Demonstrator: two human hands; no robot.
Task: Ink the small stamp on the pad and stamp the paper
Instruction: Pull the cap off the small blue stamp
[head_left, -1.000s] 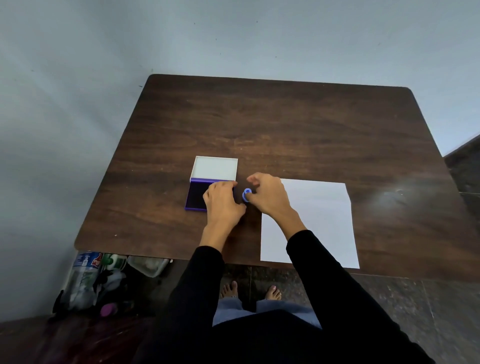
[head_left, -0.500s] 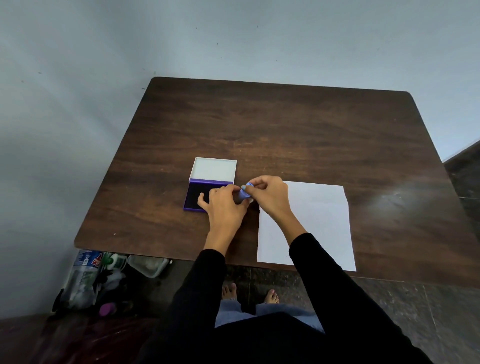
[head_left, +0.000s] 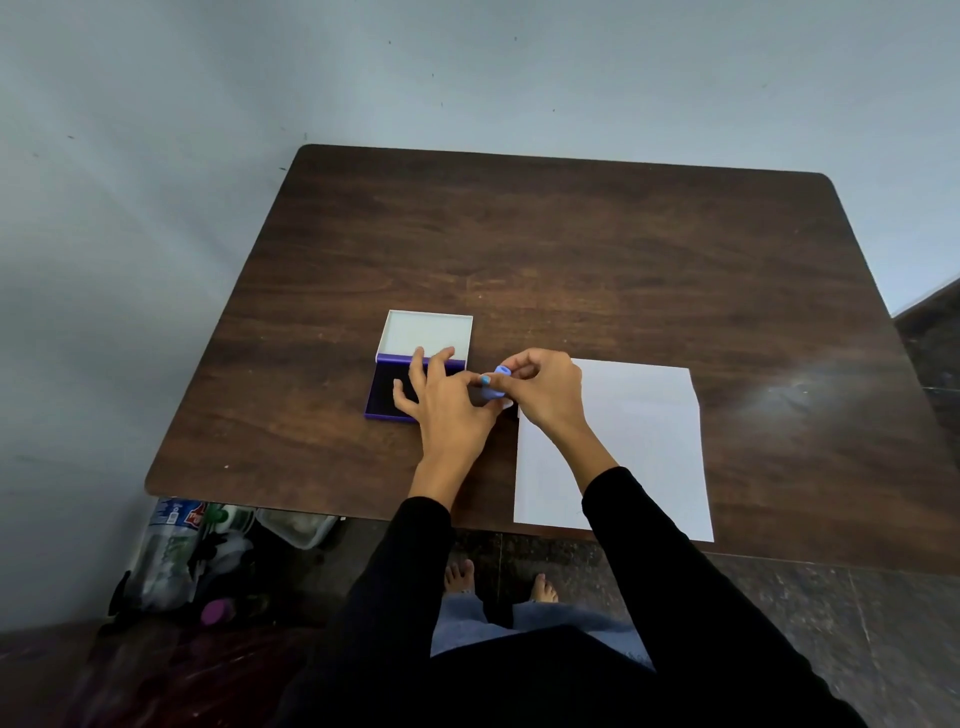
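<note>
A small blue stamp (head_left: 493, 385) is pinched between the fingertips of both hands, lifted just above the table between the pad and the paper. My right hand (head_left: 545, 392) grips its upper end. My left hand (head_left: 447, 402) touches its lower end with thumb and forefinger, its other fingers spread over the ink pad (head_left: 387, 395). The pad is a purple case with a dark ink surface and a white lid (head_left: 428, 335) folded open behind it. A blank white sheet of paper (head_left: 628, 447) lies to the right, reaching the near table edge.
The dark wooden table (head_left: 571, 249) stands against a pale wall. Under its near left corner are plastic bottles (head_left: 176, 551) and a container on the floor. Bare feet and jeans show below the table's near edge.
Both hands stayed together on the stamp between pad and paper. My left hand's fingers have spread out over the pad. The stamp is turned slightly, its blue end showing.
</note>
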